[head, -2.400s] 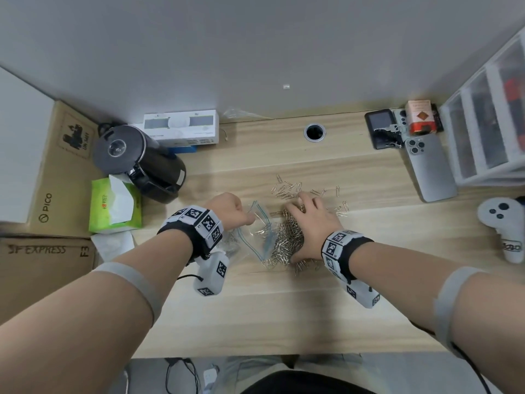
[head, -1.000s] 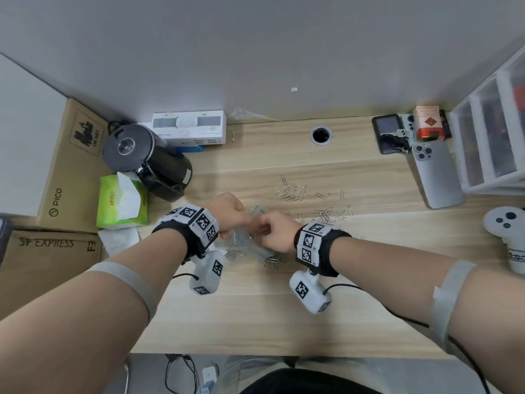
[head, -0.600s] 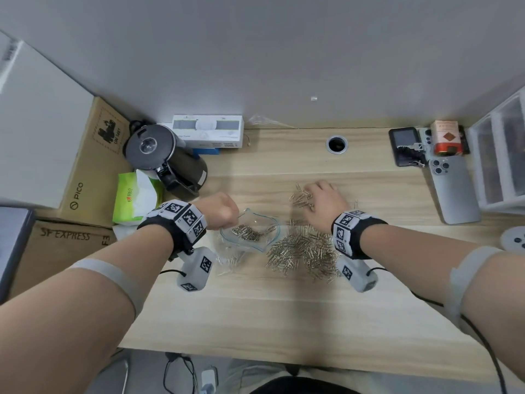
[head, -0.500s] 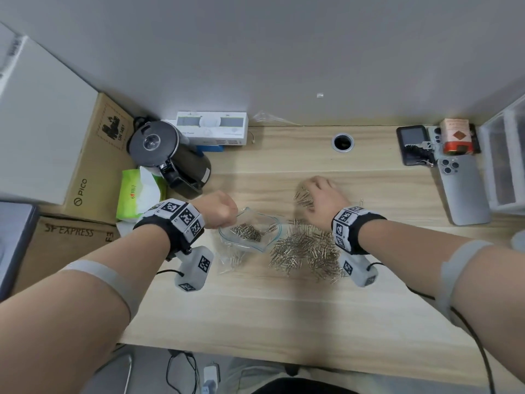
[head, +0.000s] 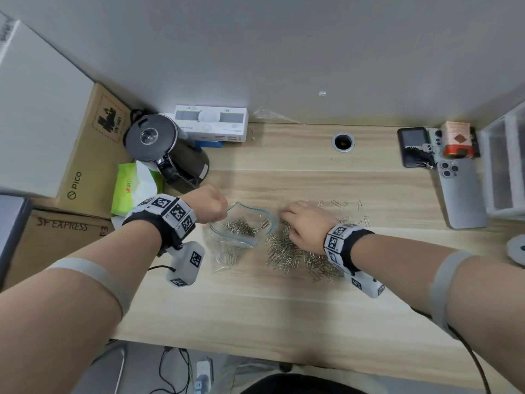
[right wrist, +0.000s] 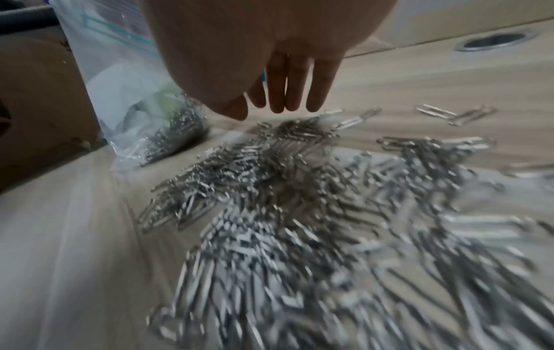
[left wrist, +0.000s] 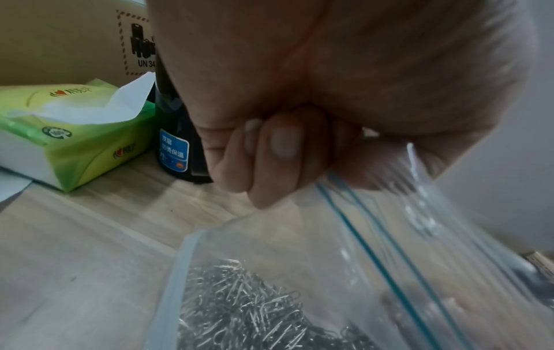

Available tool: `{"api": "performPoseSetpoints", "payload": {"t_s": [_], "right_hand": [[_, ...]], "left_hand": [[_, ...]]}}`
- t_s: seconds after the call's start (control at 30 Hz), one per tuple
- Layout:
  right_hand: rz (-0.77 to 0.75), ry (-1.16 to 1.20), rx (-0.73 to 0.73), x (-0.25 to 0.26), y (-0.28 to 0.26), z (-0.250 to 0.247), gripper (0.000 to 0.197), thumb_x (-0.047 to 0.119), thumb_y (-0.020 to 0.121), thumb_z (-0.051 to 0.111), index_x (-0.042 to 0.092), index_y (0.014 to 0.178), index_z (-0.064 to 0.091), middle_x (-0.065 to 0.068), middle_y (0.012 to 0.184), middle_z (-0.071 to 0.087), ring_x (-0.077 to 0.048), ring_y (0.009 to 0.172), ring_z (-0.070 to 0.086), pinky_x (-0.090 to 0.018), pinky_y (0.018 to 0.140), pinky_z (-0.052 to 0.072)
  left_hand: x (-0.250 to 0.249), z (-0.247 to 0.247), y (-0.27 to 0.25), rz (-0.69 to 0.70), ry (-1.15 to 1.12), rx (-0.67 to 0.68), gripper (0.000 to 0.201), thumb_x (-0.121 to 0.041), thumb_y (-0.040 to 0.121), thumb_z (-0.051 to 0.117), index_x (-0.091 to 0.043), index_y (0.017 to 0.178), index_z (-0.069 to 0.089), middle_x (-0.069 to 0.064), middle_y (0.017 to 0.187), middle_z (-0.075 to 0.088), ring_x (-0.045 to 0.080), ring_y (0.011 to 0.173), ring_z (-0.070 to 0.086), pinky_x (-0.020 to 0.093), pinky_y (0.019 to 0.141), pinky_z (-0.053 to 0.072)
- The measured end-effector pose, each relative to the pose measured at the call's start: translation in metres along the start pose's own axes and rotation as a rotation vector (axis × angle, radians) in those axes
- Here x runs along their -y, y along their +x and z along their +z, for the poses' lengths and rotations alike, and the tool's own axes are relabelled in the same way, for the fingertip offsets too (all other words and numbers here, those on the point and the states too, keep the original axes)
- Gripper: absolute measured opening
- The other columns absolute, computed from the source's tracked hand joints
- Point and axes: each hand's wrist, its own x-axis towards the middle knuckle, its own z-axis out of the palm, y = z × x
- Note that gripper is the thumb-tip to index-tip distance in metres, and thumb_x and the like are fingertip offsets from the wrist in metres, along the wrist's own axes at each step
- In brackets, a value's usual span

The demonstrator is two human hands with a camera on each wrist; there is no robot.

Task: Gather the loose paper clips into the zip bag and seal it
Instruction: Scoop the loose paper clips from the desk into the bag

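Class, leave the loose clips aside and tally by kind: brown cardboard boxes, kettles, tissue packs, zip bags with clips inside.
Brown cardboard boxes: 2
Kettles: 1
Tissue packs: 1
Zip bags with clips inside: 1
Total: 5

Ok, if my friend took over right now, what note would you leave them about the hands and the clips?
Left hand: grips the top edge of the zip bag, holding its mouth open.
Right hand: fingers straight, holding nothing, over the far edge of the loose paper clip pile beside the bag.
Done: a heap of clips is already in the bag.
Left: most of the pile, plus some scattered clips farther back on the desk. Then press the zip shut.
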Motion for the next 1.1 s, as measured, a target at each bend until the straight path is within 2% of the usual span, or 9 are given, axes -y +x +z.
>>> {"api": "performPoseSetpoints", "payload": {"t_s": [0.17, 0.23, 0.37, 0.5, 0.63, 0.7, 0.83, 0.97, 1.1], "right_hand": [[-0.052, -0.033, 0.089, 0.026, 0.023, 0.005, 0.071, 0.037, 0.082, 0.057, 0.012, 0.145, 0.035, -0.009, 0.152, 0.03, -0.028, 0.139, 0.03, -0.043, 0.116, 0.028], [-0.113, -0.071, 0.149, 0.037, 0.023, 0.016, 0.068, 0.041, 0.082, 0.057, 0.019, 0.144, 0.038, -0.01, 0.152, 0.029, -0.03, 0.138, 0.029, -0.044, 0.116, 0.026], [-0.247, -0.076, 0.133, 0.04, 0.009, 0.03, 0.051, 0.04, 0.081, 0.06, 0.025, 0.13, 0.057, -0.01, 0.133, 0.046, -0.03, 0.128, 0.039, -0.045, 0.105, 0.038], [-0.323, -0.04, 0.12, 0.024, -0.009, 0.031, 0.042, 0.028, 0.085, 0.054, 0.02, 0.127, 0.06, -0.009, 0.145, 0.043, -0.027, 0.138, 0.036, -0.045, 0.102, 0.045], [-0.327, -0.08, 0.146, -0.001, -0.022, 0.025, 0.044, 0.019, 0.091, 0.051, 0.013, 0.135, 0.054, -0.007, 0.154, 0.037, -0.027, 0.144, 0.03, -0.044, 0.115, 0.032], [-0.315, -0.124, 0.146, -0.008, -0.023, 0.022, 0.046, 0.021, 0.092, 0.05, 0.012, 0.137, 0.051, -0.006, 0.154, 0.036, -0.026, 0.145, 0.027, -0.043, 0.118, 0.026], [-0.375, -0.109, 0.085, 0.006, -0.022, 0.025, 0.054, 0.023, 0.087, 0.051, 0.014, 0.14, 0.046, -0.003, 0.154, 0.036, -0.024, 0.144, 0.028, -0.042, 0.118, 0.024], [-0.458, -0.14, 0.192, 0.032, -0.021, 0.043, 0.054, 0.026, 0.092, 0.049, 0.023, 0.145, 0.04, -0.004, 0.159, 0.025, -0.024, 0.148, 0.018, -0.05, 0.118, 0.014], [-0.46, -0.303, 0.222, 0.024, -0.035, 0.054, 0.057, 0.035, 0.092, 0.04, 0.017, 0.146, 0.038, -0.005, 0.158, 0.03, -0.025, 0.145, 0.028, -0.054, 0.115, 0.023]], "left_hand": [[0.003, 0.003, -0.009, 0.0, -0.036, -0.033, 0.042, 0.013, 0.078, 0.042, -0.01, 0.043, 0.038, -0.007, 0.031, 0.033, 0.006, 0.03, 0.027, 0.02, 0.042, 0.022], [0.008, 0.003, -0.01, -0.01, -0.042, -0.053, 0.043, 0.013, 0.079, 0.043, -0.009, 0.042, 0.039, -0.007, 0.029, 0.034, 0.004, 0.028, 0.028, 0.018, 0.039, 0.023], [0.016, 0.004, -0.013, -0.029, -0.066, -0.077, 0.037, -0.002, 0.067, 0.05, -0.016, 0.034, 0.04, -0.008, 0.032, 0.032, 0.007, 0.03, 0.027, 0.018, 0.043, 0.023], [0.012, 0.007, -0.017, -0.031, -0.07, -0.079, 0.025, -0.008, 0.054, 0.047, -0.014, 0.03, 0.039, -0.003, 0.036, 0.03, 0.015, 0.036, 0.027, 0.02, 0.047, 0.022], [0.006, 0.008, -0.013, -0.018, -0.048, -0.085, 0.033, 0.002, 0.064, 0.048, -0.014, 0.036, 0.041, 0.002, 0.038, 0.03, 0.013, 0.035, 0.027, 0.018, 0.044, 0.021], [0.004, 0.009, -0.012, -0.008, -0.042, -0.088, 0.025, 0.002, 0.062, 0.047, -0.01, 0.04, 0.041, 0.0, 0.037, 0.029, 0.011, 0.033, 0.026, 0.017, 0.044, 0.021], [0.002, 0.011, -0.01, -0.027, -0.025, -0.104, 0.025, 0.009, 0.067, 0.047, -0.005, 0.046, 0.043, -0.001, 0.036, 0.029, 0.011, 0.033, 0.024, 0.017, 0.045, 0.02], [-0.001, 0.013, -0.01, -0.049, -0.015, -0.108, 0.025, 0.01, 0.067, 0.048, -0.004, 0.048, 0.044, -0.001, 0.037, 0.028, 0.011, 0.032, 0.024, 0.016, 0.043, 0.02], [0.0, 0.013, -0.007, -0.048, -0.012, -0.098, 0.028, 0.007, 0.067, 0.049, -0.008, 0.045, 0.043, 0.001, 0.038, 0.031, 0.013, 0.034, 0.026, 0.018, 0.045, 0.023]]}}
